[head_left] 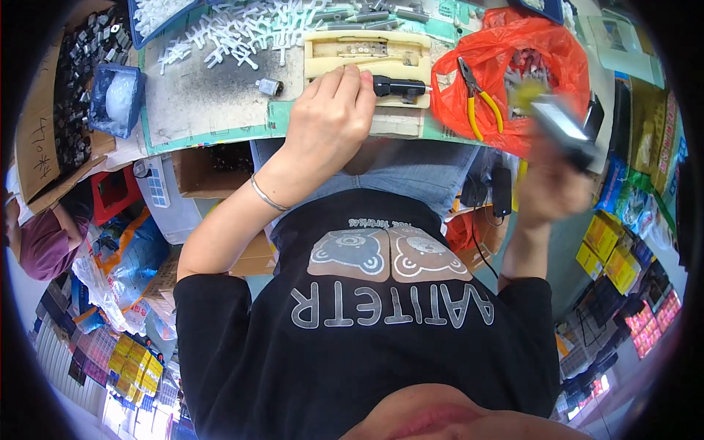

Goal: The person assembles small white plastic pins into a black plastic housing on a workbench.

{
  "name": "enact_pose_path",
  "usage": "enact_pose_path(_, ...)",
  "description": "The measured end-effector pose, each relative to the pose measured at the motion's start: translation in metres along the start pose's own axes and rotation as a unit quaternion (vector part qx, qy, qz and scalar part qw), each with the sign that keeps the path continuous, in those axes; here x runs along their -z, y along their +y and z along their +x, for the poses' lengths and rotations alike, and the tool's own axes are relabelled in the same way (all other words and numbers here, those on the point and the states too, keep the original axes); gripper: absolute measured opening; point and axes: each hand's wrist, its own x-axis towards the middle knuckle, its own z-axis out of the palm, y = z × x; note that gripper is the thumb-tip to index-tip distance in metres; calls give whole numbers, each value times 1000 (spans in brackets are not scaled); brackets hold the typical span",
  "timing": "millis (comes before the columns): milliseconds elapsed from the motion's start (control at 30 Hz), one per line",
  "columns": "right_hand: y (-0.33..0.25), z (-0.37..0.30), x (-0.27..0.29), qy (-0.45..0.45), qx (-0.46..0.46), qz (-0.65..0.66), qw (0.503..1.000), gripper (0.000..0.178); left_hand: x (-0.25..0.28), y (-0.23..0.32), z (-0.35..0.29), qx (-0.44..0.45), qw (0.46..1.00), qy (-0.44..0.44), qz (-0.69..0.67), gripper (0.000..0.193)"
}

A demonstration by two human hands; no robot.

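My left hand (334,110) rests on the near part of a cream moulded fixture (315,50), fingers pressed together over one end of a black cylindrical part (400,86). That part lies in the fixture's groove, its narrow tip pointing right. What sits under my palm is hidden. Raised at the right, my right hand (551,192) grips a hammer (563,121) with a silver head, a yellow face and a black face. Motion blurs both the hand and the hammer. To the left of my left hand lies a small metal piece (270,87).
Yellow-handled pliers (473,99) lie on a red plastic bag (458,73) of small parts. White plastic pieces (242,33) are heaped at the far side. At the left stand a blue bin (99,110) and a box of metal pieces (40,139). A person (51,238) is far left.
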Motion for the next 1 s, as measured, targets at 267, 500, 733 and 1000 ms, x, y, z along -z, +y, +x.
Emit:
enact_pose_path(267,-4,-9,-35,-187,-93,-7,978,13,-2,0,3,-12,1000,9,-19,21)
enact_pose_path(500,-13,3,-34,-231,-159,-15,960,17,-6,-2,3,-9,999,26,-24,18)
enact_pose_path(733,-16,4,-33,-243,-116,-31,963,25,-1,1,-2,11,1000,-10,-27,28)
enact_pose_path(1000,-17,-1,-39,-244,-61,-36,967,21,-8,6,-3,3,999,25,34,30)
